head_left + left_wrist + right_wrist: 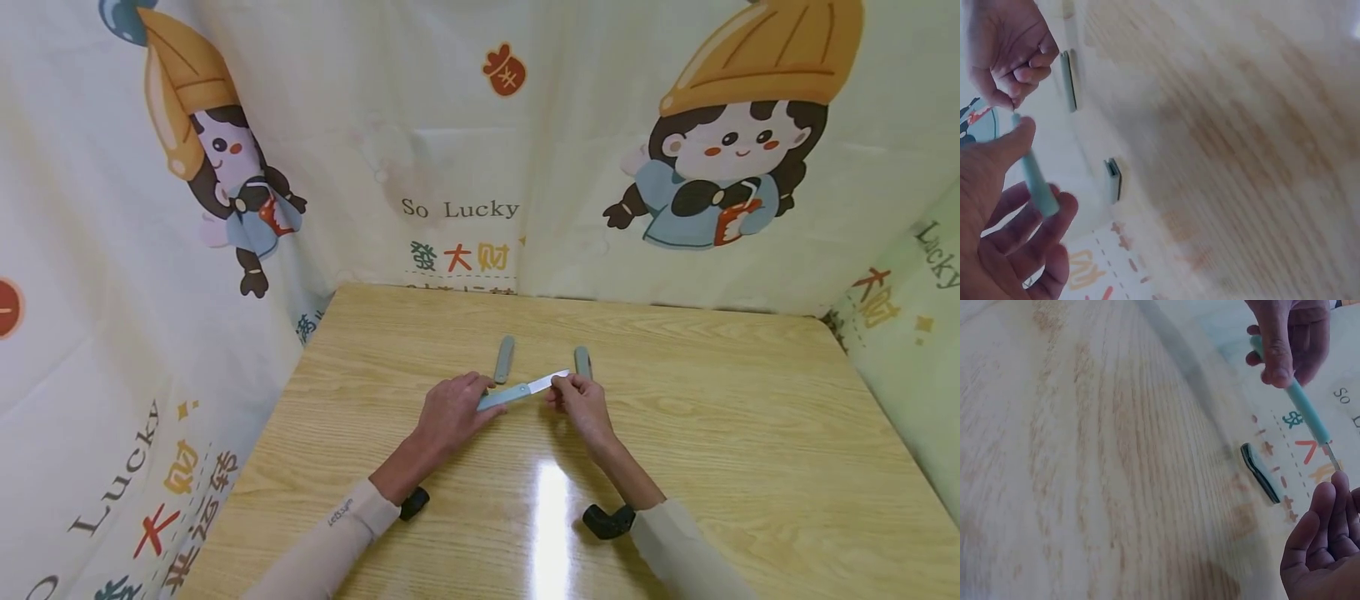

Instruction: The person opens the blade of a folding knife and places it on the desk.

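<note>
My left hand (450, 410) grips the pale blue-green handle of a folding knife (504, 397), thumb along one side and fingers beneath. The silver blade (543, 382) is swung out and points right, tilted slightly up. At its tip my right hand (587, 410) pinches the blade between thumb and fingertips. In the left wrist view the handle (1036, 181) hides most of the blade. The right wrist view shows the thin blade (1333, 456) edge-on, reaching the right fingertips. The knife is held above the table.
Behind the hands, two grey-green, slim handle-shaped pieces lie on the wooden table (750, 433), one at left (505, 360) and another at right (582, 360), partly behind the right hand. A printed cloth (570, 250) hangs along the table's back and sides.
</note>
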Tool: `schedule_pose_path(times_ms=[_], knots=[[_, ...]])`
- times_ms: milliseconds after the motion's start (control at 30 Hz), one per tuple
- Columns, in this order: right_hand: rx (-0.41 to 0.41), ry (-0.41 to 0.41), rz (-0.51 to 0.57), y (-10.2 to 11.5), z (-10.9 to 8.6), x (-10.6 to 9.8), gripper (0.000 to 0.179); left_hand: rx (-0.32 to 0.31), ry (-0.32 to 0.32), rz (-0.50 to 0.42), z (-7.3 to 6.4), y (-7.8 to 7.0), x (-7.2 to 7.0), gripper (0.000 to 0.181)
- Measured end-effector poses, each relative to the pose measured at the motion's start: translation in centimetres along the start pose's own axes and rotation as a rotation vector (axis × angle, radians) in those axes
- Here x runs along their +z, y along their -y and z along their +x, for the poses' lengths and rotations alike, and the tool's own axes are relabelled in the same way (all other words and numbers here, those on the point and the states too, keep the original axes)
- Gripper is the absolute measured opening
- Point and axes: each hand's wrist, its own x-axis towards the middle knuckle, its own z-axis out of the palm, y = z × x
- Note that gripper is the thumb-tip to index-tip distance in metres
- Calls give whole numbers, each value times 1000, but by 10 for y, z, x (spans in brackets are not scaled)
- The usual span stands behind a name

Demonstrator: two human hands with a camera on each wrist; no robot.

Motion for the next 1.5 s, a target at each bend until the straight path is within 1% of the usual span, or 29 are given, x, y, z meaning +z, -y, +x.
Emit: schedule_pose_path(times_ms=[100,267,367,467,600,700,833,967,1033,1100,1233,1333,1433,1500], knots=[[8,-1,-3,2,1,-1,26,37,-7,38,2,1,1,37],[16,5,-4,3,4,-2,29,81,-43,80,5,3,3,20],[18,10,-9,2,5,-3,31,102,-78,92,5,4,4,18],[11,13,-3,3,4,-3,32,127,-111,126,5,4,5,18],[-1,22,14,4,4,-2,33,153,-144,182,4,6,5,16],[-10,27,19,5,4,-1,35,167,-162,197,4,9,5,14],[-31,51,22,6,4,0,37,160,-160,194,3,13,5,13],[-60,85,37,8,5,0,38,141,-128,152,3,16,4,13],[-67,90,42,9,5,-1,36,123,-116,112,4,18,5,13],[-73,92,41,11,5,-2,34,91,-109,60,5,20,5,14],[-79,98,26,11,4,-5,33,-39,-93,-83,7,26,8,13],[-80,108,15,10,3,-9,35,-135,-79,-198,10,32,9,13],[-83,121,6,7,3,-12,38,-220,-63,-284,13,37,10,17],[-80,129,-1,7,2,-13,40,-266,-57,-314,15,41,11,20]])
